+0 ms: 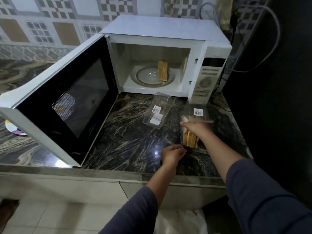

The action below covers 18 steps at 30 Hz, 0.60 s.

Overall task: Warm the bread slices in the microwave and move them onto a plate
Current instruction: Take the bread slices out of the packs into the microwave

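With the left hand pinching the near edge of the clear container, holding it down firmly should let the right hand, grip too blurred to tell, ease a bread slice out untorn.

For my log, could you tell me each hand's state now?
Left hand: pinches near corner of the clear bread container.
Right hand: blurred over the bread slices; cannot tell.

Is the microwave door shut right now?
No, the microwave door is swung wide open to the left, showing bread slices standing on the glass turntable inside.
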Available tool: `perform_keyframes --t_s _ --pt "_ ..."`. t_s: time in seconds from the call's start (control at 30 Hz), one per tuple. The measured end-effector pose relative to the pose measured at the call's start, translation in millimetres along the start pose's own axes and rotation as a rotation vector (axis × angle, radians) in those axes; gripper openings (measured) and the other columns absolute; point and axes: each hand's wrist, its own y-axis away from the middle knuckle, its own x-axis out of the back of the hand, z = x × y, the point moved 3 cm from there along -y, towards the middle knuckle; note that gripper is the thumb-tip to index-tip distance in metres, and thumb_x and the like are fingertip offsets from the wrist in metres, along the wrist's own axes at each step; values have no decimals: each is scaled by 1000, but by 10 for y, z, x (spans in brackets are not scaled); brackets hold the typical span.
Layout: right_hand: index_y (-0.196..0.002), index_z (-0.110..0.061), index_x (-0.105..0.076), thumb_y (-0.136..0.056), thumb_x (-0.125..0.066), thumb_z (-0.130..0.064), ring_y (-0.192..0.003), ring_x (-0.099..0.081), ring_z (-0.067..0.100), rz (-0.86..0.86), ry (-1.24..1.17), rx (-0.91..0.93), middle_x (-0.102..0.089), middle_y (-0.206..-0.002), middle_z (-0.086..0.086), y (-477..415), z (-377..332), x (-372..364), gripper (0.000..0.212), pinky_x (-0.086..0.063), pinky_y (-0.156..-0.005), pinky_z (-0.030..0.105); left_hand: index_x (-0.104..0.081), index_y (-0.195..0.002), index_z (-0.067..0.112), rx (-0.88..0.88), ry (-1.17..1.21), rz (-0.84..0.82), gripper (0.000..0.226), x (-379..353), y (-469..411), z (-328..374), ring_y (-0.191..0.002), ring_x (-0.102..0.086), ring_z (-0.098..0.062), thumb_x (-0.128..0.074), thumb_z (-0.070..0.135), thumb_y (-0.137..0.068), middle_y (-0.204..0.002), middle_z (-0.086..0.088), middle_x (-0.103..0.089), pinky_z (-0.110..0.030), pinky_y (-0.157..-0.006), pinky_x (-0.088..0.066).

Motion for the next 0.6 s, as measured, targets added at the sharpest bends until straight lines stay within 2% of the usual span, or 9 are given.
perform_keyframes --t_s 0.13,0.2,0.27,0.3,0.4,0.6 --pt "-130 -16 -50 -82 -59 -54 -125 -47 27 41 7 -101 -45 -140 10 -28 80 -105 62 -40 -91 26 -62 -105 -12 1 25 -7 23 -4 -1 5 -74 -63 -18 -58 -12 -82 -79 -13 -63 -15 -63 -56" --pt "-114 -16 -59 -83 -60 -47 -115 -53 24 64 -4 -114 -52 -131 8 -37 80 -92 45 -38 -79 23 -62 -105 -13 4 29 -6 23 -6 -6 4 -74 -63 -18 -57 -13 -82 -79 -13 -62 -15 -62 -56" --pt "-95 -16 -60 -84 -60 -40 -105 -55 24 53 -35 -101 -57 -124 8 -51 57 -66 26 -38 -75 23 -62 -103 -12 13 31 1 21 -11 -10 2 -74 -62 -18 -57 -14 -83 -79 -13 -62 -14 -61 -56" --pt "-98 -15 -60 -85 -59 -36 -106 -55 25 52 -47 -87 -56 -124 9 -56 44 -49 24 -40 -78 25 -62 -102 -12 17 35 5 21 -12 -11 -2 -75 -62 -19 -57 -14 -83 -80 -14 -62 -14 -60 -56" --pt "-129 -11 -48 -86 -61 -32 -121 -49 26 55 -64 -77 -48 -134 11 -28 -9 26 49 -41 -90 28 -63 -102 -11 19 34 18 21 -20 -4 1 -76 -63 -19 -58 -13 -82 -83 -15 -63 -14 -61 -56" --pt "-130 -6 -47 -79 -70 -24 -114 -55 27 155 14 52 -52 -131 13 140 -94 275 59 -41 -77 26 -64 -103 -10 -21 13 54 21 -7 -33 55 -76 -65 -18 -58 -10 -83 -82 -13 -65 -15 -65 -56"
